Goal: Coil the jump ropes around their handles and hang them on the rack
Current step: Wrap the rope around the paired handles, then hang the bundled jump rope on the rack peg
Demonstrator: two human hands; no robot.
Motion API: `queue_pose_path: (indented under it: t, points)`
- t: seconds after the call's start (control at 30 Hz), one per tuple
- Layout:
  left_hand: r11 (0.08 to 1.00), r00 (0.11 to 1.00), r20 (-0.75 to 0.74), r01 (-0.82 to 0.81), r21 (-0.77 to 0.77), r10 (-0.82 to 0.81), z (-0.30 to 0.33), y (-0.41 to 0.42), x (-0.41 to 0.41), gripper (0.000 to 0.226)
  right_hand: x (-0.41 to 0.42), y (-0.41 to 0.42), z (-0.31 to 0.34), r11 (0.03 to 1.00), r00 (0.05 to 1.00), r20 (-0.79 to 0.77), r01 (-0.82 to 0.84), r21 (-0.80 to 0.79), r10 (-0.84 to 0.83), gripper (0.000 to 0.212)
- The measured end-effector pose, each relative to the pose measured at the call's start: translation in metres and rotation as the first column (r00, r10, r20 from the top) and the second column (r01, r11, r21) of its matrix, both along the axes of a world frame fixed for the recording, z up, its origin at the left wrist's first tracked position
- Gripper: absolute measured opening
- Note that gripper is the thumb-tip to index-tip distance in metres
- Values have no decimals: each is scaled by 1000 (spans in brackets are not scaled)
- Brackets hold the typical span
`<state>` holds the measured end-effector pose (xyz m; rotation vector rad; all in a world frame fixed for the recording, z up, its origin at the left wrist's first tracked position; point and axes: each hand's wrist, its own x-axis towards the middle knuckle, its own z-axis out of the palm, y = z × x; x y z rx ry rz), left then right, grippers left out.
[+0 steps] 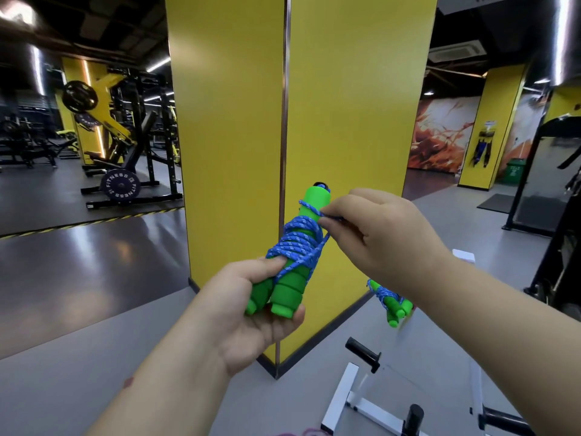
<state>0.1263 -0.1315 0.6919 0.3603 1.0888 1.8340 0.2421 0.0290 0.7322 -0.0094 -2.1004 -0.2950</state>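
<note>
Two green foam handles (287,287) sit side by side at mid-frame, gripped at their lower ends by the left hand (251,313), with blue rope (298,239) coiled round them. The right hand (374,228) pinches the rope's loose end beside the upper handle. Coiling looks nearly done; next comes tucking the end. Another wound rope (390,302) hangs lower right above the white rack (342,394).

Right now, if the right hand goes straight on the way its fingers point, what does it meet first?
Probably the green handles wrapped in blue rope, right at the right hand fingertips; they already pinch a rope strand there. Depth is hard to judge.
</note>
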Motion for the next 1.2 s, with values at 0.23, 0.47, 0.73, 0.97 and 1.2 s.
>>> queue_pose_path:
  t: [0.23,0.47,0.73,0.97,1.2]
  points:
    - [885,822,332,401,237,-462,-22,7,-22,47,-5,0,-3,975,993,28,-104,-194,112,9]
    - [874,876,99,452,175,-473,-55,42,-23,96,-6,25,-26,589,965,13,-149,-794,262,11]
    - [829,833,40,552,-89,-551,-82,127,-21,60,-10,97,-80,560,964,174,31,-828,204,40]
    - [818,851,145,526,-234,-505,-120,194,-31,77,-16,153,-120,575,950,256,110,-811,180,38]
    - [841,863,173,503,-199,-475,-151,239,-34,51,-14,194,-131,924,837,547,218,-314,-12,35]
